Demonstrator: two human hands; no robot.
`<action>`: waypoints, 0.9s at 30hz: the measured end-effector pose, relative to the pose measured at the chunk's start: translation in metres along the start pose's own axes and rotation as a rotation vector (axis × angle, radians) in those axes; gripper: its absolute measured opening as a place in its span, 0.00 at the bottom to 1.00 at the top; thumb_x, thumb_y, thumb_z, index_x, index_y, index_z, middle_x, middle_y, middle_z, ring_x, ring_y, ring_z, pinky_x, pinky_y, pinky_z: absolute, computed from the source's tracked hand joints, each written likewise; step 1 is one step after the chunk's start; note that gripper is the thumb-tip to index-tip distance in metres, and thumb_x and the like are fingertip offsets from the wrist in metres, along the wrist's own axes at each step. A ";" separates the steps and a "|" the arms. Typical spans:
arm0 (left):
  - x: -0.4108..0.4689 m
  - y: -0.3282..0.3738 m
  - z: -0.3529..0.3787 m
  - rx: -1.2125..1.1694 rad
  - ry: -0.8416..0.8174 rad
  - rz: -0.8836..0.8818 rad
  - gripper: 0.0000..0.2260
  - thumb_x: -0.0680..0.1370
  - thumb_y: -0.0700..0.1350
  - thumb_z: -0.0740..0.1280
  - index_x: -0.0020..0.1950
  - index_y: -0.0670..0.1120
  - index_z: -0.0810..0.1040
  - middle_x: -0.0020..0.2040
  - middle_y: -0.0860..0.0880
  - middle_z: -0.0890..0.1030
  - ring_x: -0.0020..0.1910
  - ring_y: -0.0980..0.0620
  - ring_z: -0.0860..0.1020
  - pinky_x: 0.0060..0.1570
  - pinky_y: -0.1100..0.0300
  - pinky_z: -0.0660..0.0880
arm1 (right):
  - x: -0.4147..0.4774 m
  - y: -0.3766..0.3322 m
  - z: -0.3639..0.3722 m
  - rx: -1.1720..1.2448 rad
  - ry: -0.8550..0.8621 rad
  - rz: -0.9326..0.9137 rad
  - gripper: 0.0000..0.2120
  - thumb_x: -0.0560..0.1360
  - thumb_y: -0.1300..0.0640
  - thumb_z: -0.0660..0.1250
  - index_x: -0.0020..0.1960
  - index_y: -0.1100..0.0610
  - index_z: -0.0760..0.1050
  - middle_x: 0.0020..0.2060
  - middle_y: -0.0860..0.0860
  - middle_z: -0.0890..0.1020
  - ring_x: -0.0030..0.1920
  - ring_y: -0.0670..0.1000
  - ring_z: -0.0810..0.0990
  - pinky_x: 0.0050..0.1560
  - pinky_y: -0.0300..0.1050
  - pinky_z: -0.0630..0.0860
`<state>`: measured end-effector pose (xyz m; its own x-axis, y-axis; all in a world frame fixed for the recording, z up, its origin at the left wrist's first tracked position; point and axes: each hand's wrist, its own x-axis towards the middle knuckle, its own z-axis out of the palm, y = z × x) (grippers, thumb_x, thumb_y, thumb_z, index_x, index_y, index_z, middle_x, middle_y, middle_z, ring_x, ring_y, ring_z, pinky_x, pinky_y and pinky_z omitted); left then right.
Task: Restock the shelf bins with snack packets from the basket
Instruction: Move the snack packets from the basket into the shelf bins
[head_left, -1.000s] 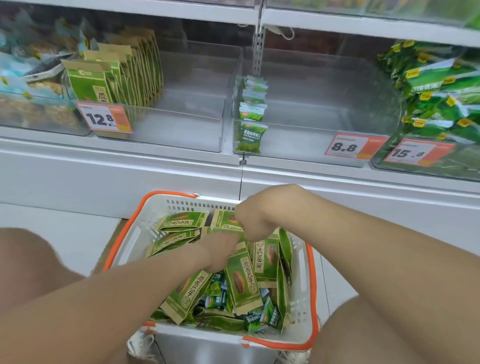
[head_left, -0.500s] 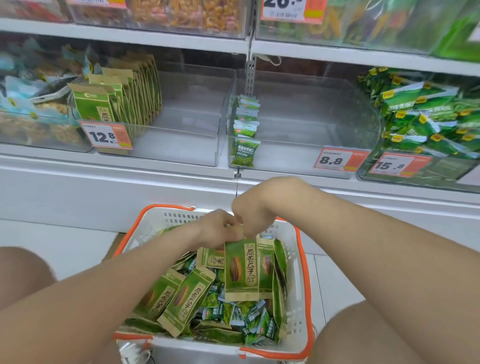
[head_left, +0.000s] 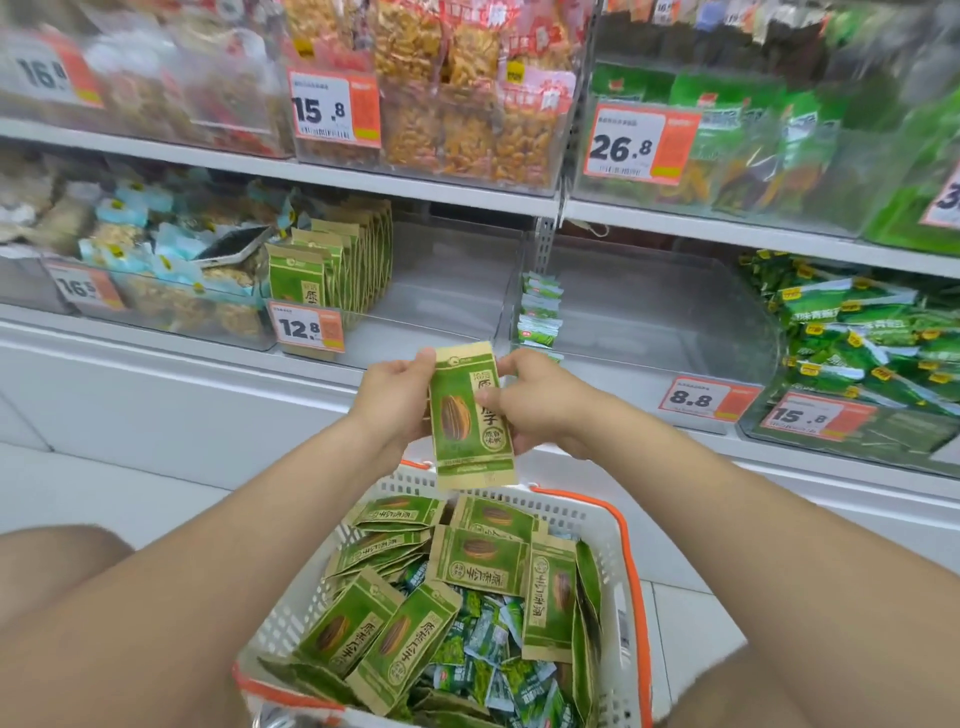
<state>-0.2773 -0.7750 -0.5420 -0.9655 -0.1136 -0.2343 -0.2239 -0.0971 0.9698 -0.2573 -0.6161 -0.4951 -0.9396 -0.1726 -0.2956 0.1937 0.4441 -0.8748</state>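
Above the basket's far rim, at twelve o'clock from the heap inside it, a green sunflower-seed packet (head_left: 470, 415) stands upright between both hands. The left hand (head_left: 395, 400) grips its left edge, and the right hand (head_left: 535, 402) pinches its right edge with the thumb on the printed face. The white basket (head_left: 631, 571), trimmed in orange, sits at six o'clock, with more such packets lying over small green sachets (head_left: 488, 660). At eleven o'clock from the held packet, a clear shelf bin (head_left: 447, 291) tagged 12.8 has a row of matching packets (head_left: 332, 270) standing along its left side. At one o'clock, a neighbouring bin (head_left: 649, 317) tagged 8.8 has a thin stack of small green packets (head_left: 540, 312) against its left wall.
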 end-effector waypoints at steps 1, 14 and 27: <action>-0.002 0.002 -0.001 0.017 -0.003 -0.044 0.17 0.88 0.52 0.59 0.54 0.41 0.82 0.41 0.43 0.85 0.33 0.48 0.83 0.32 0.57 0.80 | 0.002 -0.003 0.004 0.031 0.029 -0.023 0.07 0.86 0.61 0.62 0.51 0.51 0.72 0.44 0.56 0.85 0.40 0.56 0.86 0.44 0.59 0.86; 0.022 0.041 -0.044 0.655 0.278 0.334 0.24 0.87 0.51 0.59 0.35 0.41 0.76 0.34 0.42 0.79 0.39 0.39 0.77 0.38 0.49 0.71 | 0.071 -0.028 0.055 -0.021 0.208 -0.254 0.10 0.84 0.48 0.60 0.63 0.50 0.71 0.55 0.50 0.83 0.56 0.54 0.83 0.59 0.60 0.81; 0.087 0.068 -0.079 0.503 0.173 0.323 0.22 0.85 0.50 0.65 0.35 0.39 0.77 0.31 0.46 0.73 0.33 0.46 0.70 0.37 0.54 0.66 | 0.128 -0.066 0.084 0.093 0.357 -0.264 0.11 0.86 0.47 0.56 0.63 0.52 0.67 0.52 0.52 0.79 0.47 0.59 0.84 0.24 0.48 0.79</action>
<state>-0.3657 -0.8694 -0.5013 -0.9689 -0.2220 0.1095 0.0002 0.4416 0.8972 -0.3666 -0.7412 -0.5074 -0.9955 0.0520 0.0789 -0.0565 0.3420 -0.9380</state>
